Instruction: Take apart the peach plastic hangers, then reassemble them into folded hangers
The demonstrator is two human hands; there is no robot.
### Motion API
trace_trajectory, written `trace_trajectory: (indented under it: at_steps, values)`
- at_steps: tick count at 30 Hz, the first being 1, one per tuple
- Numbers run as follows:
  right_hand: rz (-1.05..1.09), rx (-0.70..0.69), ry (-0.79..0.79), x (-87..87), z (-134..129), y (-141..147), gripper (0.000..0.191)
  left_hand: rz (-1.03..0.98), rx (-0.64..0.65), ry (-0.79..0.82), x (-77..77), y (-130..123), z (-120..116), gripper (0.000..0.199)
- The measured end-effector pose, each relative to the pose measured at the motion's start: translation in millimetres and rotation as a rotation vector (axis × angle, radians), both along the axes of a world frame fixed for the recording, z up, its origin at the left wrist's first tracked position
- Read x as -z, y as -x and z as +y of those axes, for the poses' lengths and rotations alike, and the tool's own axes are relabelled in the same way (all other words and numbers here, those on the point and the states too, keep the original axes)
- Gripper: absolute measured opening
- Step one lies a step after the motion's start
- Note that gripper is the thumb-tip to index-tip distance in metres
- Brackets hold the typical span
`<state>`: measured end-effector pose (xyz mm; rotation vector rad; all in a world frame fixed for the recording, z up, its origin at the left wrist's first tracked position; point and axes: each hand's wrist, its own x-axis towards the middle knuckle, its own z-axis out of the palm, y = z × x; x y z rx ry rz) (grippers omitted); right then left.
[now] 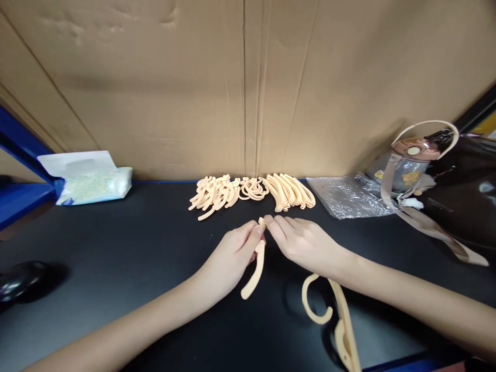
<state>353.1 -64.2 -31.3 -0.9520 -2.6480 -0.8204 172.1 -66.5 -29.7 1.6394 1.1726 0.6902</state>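
Observation:
My left hand [240,247] is closed on a curved beige hanger arm [254,274], whose long end hangs down below the fingers. At the top of this piece, the fingertips of my right hand [296,236] press together against its small upper end, right beside my left thumb. The fingers hide the joint between the hands. Under my right forearm lies a beige plastic hanger [344,325] with a round hook [308,302], partly covered by the arm. Just beyond my hands sit a loose heap of short curved pieces [217,194], some hooks [252,189] and a neat row of longer arms [289,191].
A clear plastic bag [344,195] lies at the right, near a bottle [406,165] with a strap and a dark bag [465,191]. At the left are a tissue pack [95,183] and a black mouse [21,279]. Cardboard [155,93] walls the back of the black table [116,248].

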Motion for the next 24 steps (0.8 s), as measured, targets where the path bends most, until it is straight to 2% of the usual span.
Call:
trace_trajectory:
  at_steps: [2, 4, 7, 8, 10, 13, 16, 18, 21, 24]
  values:
    - [-0.003, 0.051, 0.073, -1.4, 0.3, 2.0, 0.033, 0.068, -0.026, -0.083, -2.2, -3.9, -4.7, 0.034]
    - [0.050, 0.154, 0.255, -7.5, 3.8, 0.0, 0.029, 0.148, -0.041, -0.154, -4.2, -7.1, -11.2, 0.030]
    - [0.281, 0.346, 0.504, -23.7, 11.6, -11.8, 0.018, 0.238, -0.018, -0.216, -9.4, -9.6, -15.7, 0.027]
    - [0.402, 0.364, 0.573, -29.9, 13.3, -17.3, 0.019, 0.250, -0.007, -0.227, -12.5, -9.1, -12.5, 0.027]
    - [0.666, 0.294, 0.772, -41.9, 13.7, -28.2, 0.029, 0.254, -0.003, -0.246, -21.0, -5.2, 4.3, 0.028]
    - [0.978, 0.217, 1.074, -55.7, 7.1, -39.3, 0.032, 0.240, -0.061, -0.251, -36.3, 8.8, 51.8, 0.027]
    - [1.196, 0.227, 1.240, -62.7, -2.4, -42.7, 0.026, 0.293, -0.213, -0.269, -45.1, 29.0, 105.1, 0.023]
    - [1.331, 0.217, 1.291, -63.7, -7.5, -42.4, 0.023, 0.324, -0.292, -0.265, -44.0, 42.2, 132.7, 0.017]
    - [1.546, 0.163, 1.384, -61.0, -11.5, -41.4, 0.021, 0.401, -0.380, -0.238, -35.6, 56.0, 154.6, 0.021]
    - [1.763, 0.098, 1.442, -56.0, -9.7, -41.6, 0.015, 0.394, -0.454, -0.269, -27.9, 57.2, 151.2, 0.024]
